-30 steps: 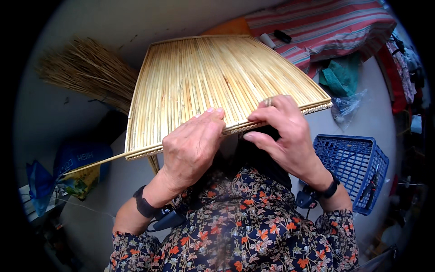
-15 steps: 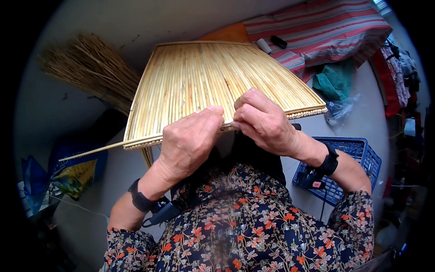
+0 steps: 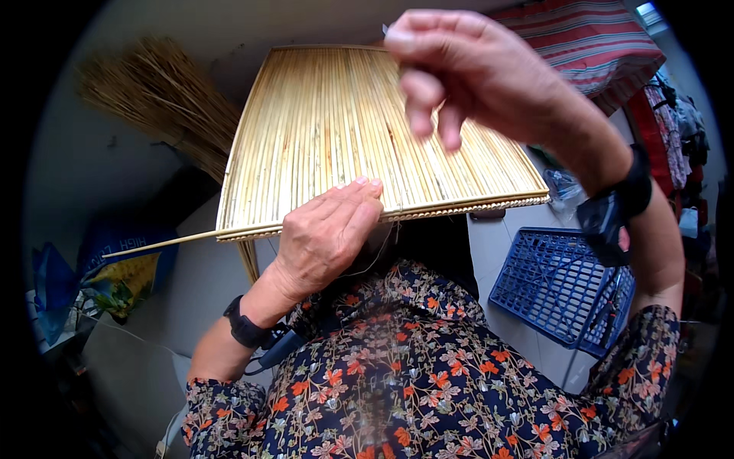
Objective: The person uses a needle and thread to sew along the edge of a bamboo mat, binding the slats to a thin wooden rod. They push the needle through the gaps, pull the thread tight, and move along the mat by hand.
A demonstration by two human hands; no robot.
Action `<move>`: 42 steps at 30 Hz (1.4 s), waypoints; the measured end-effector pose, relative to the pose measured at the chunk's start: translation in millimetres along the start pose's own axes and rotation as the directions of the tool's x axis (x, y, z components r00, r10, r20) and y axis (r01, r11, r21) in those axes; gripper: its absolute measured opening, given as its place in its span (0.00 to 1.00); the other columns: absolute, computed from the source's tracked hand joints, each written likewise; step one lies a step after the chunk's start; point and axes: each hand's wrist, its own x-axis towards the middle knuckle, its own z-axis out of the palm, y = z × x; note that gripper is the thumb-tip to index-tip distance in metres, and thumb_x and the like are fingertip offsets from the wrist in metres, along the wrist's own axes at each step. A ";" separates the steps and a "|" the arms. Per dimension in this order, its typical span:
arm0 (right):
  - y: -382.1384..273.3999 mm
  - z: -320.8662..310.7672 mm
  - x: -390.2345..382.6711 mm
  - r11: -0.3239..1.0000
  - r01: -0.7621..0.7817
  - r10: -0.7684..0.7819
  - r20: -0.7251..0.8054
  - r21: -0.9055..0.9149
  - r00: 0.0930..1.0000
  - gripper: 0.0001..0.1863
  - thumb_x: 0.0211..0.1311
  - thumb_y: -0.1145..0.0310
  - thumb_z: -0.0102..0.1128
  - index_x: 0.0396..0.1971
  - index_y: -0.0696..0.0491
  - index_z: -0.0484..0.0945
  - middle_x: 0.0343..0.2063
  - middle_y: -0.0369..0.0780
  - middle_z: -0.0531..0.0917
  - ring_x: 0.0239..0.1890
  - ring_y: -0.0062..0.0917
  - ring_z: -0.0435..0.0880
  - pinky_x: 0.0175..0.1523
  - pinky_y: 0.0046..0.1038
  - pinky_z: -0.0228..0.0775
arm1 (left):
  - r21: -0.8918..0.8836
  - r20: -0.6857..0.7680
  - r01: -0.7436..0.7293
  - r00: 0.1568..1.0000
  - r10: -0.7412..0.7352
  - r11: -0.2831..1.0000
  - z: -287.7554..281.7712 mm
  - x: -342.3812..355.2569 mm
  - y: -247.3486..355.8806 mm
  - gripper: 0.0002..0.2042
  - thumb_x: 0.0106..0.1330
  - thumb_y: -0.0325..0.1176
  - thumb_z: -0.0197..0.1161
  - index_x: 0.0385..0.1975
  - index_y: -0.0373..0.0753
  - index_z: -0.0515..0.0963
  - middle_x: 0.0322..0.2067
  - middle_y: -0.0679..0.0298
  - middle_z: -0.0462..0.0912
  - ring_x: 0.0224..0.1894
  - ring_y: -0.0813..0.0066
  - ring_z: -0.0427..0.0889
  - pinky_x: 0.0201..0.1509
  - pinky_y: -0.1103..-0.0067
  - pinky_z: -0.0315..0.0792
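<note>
A panel of pale straw-coloured stalks (image 3: 321,122), laid side by side, spreads out in front of me. My left hand (image 3: 329,229) clasps its near edge, with the fingers flat on top and the thumb side along the rim. One long loose stalk (image 3: 160,245) runs along that rim and sticks out to the left. A thin thread (image 3: 382,249) hangs from the near edge just right of my left hand. My right hand (image 3: 466,69) is raised above the panel's far right part, thumb and forefinger pinched. A tiny tip shows at the pinch, too small to name.
A bundle of dry stalks (image 3: 160,99) leans at the far left. A blue plastic crate (image 3: 535,283) stands on the floor to the right. Red striped cloth (image 3: 581,46) lies at the far right. A blue and yellow bag (image 3: 138,268) is at the left.
My right hand has left the near edge and swung up over the panel. My left hand stays on the edge. The thread below the edge now shows.
</note>
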 end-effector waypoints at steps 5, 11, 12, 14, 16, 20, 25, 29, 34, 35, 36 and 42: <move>-49.3 -78.3 9.8 0.899 0.165 -0.253 -0.172 -0.406 0.952 0.16 0.85 0.62 0.54 0.45 0.61 0.83 0.29 0.41 0.87 0.29 0.25 0.89 0.35 0.23 0.83 | 0.059 0.007 0.009 1.000 -0.009 0.998 -3.7 -9.8 -1.7 0.04 0.73 0.31 0.63 0.41 0.38 0.82 0.52 0.57 0.92 0.56 0.63 0.92 0.60 0.69 0.88; -69.4 -84.0 -24.2 0.720 0.218 -0.469 -0.230 -0.658 0.853 0.14 0.82 0.64 0.57 0.47 0.61 0.83 0.31 0.40 0.86 0.35 0.23 0.89 0.42 0.23 0.84 | -0.014 -0.027 -0.031 0.999 0.030 0.999 -1.2 -0.2 -4.4 0.04 0.73 0.30 0.64 0.41 0.38 0.83 0.51 0.58 0.92 0.56 0.62 0.92 0.59 0.70 0.88; -59.4 -79.7 -23.8 0.727 0.220 -0.452 -0.212 -0.650 0.866 0.13 0.82 0.65 0.58 0.47 0.61 0.83 0.32 0.40 0.86 0.36 0.23 0.89 0.43 0.23 0.84 | -0.015 -0.020 -0.034 0.999 0.034 0.999 -1.2 -1.4 -3.8 0.04 0.72 0.30 0.64 0.41 0.38 0.83 0.51 0.58 0.92 0.55 0.62 0.92 0.59 0.70 0.88; -34.1 -67.5 -33.9 0.761 0.190 -0.373 -0.179 -0.620 0.910 0.13 0.81 0.66 0.59 0.48 0.61 0.83 0.33 0.40 0.86 0.38 0.22 0.90 0.45 0.24 0.84 | -0.043 -0.030 -0.078 0.997 0.077 0.996 2.3 6.8 0.6 0.05 0.72 0.30 0.64 0.41 0.38 0.84 0.51 0.58 0.92 0.55 0.62 0.93 0.58 0.69 0.88; 18.7 -45.1 -1.8 0.817 0.228 -0.240 0.047 -0.529 0.970 0.12 0.80 0.67 0.60 0.49 0.61 0.83 0.33 0.39 0.86 0.40 0.21 0.90 0.48 0.24 0.85 | -0.025 -0.024 -0.018 1.000 0.018 1.000 0.6 -5.5 -5.6 0.05 0.72 0.30 0.65 0.40 0.38 0.85 0.51 0.58 0.92 0.55 0.63 0.93 0.58 0.69 0.88; 48.8 -8.0 -22.6 0.900 0.106 -0.003 0.239 -0.422 0.971 0.07 0.77 0.74 0.60 0.45 0.60 0.84 0.32 0.36 0.87 0.33 0.17 0.88 0.41 0.23 0.84 | -0.043 -0.007 0.000 1.000 0.000 0.999 -7.0 -0.8 -0.8 0.04 0.67 0.26 0.70 0.39 0.36 0.84 0.50 0.56 0.93 0.55 0.61 0.93 0.58 0.69 0.88; 90.0 -8.1 -29.6 0.744 0.468 -0.309 0.375 -0.476 0.874 0.06 0.70 0.74 0.70 0.44 0.56 0.86 0.35 0.39 0.86 0.38 0.27 0.89 0.44 0.31 0.82 | -0.072 0.001 -0.004 1.000 0.004 0.997 -3.3 -2.5 -3.5 0.05 0.69 0.29 0.67 0.39 0.37 0.86 0.50 0.58 0.93 0.56 0.62 0.92 0.58 0.69 0.88; 88.6 -2.6 -38.4 0.758 0.310 -0.101 0.365 -0.574 0.925 0.07 0.69 0.70 0.72 0.41 0.55 0.85 0.31 0.41 0.79 0.37 0.34 0.84 0.45 0.37 0.78 | -0.091 0.013 0.002 1.000 -0.001 0.996 -7.8 -2.5 -3.9 0.05 0.68 0.29 0.68 0.39 0.37 0.86 0.50 0.57 0.93 0.56 0.61 0.92 0.58 0.69 0.88; 93.6 0.8 -33.8 0.707 0.354 -0.151 0.357 -0.613 0.922 0.08 0.71 0.68 0.69 0.36 0.56 0.80 0.33 0.42 0.75 0.37 0.39 0.81 0.44 0.39 0.75 | -0.099 0.012 -0.009 1.000 0.011 0.995 -8.2 -3.1 -5.5 0.04 0.68 0.29 0.69 0.38 0.37 0.86 0.50 0.56 0.93 0.56 0.61 0.93 0.57 0.69 0.88; 94.6 2.3 -33.0 0.705 0.363 -0.173 0.348 -0.610 0.921 0.09 0.71 0.68 0.68 0.35 0.57 0.79 0.34 0.42 0.75 0.39 0.39 0.81 0.44 0.38 0.75 | -0.098 0.011 -0.009 1.000 0.010 0.995 -8.2 -2.8 -5.5 0.04 0.68 0.29 0.69 0.38 0.37 0.86 0.50 0.56 0.93 0.55 0.61 0.93 0.57 0.69 0.88; 95.5 4.1 -32.3 0.702 0.372 -0.196 0.338 -0.607 0.921 0.09 0.72 0.69 0.68 0.34 0.57 0.78 0.35 0.43 0.74 0.40 0.39 0.81 0.44 0.38 0.75 | -0.097 0.011 -0.009 1.000 0.010 0.995 -8.4 -1.9 -5.0 0.04 0.68 0.29 0.69 0.38 0.37 0.86 0.50 0.56 0.93 0.55 0.61 0.93 0.57 0.69 0.88; 100.8 7.0 -21.5 0.290 0.592 -0.290 0.521 -0.752 0.803 0.08 0.66 0.70 0.64 0.32 0.56 0.75 0.35 0.43 0.74 0.41 0.36 0.82 0.46 0.37 0.76 | -0.085 0.022 -0.008 1.000 0.010 0.996 -10.9 -1.2 -0.8 0.03 0.67 0.28 0.69 0.36 0.37 0.86 0.50 0.56 0.93 0.55 0.62 0.93 0.57 0.70 0.88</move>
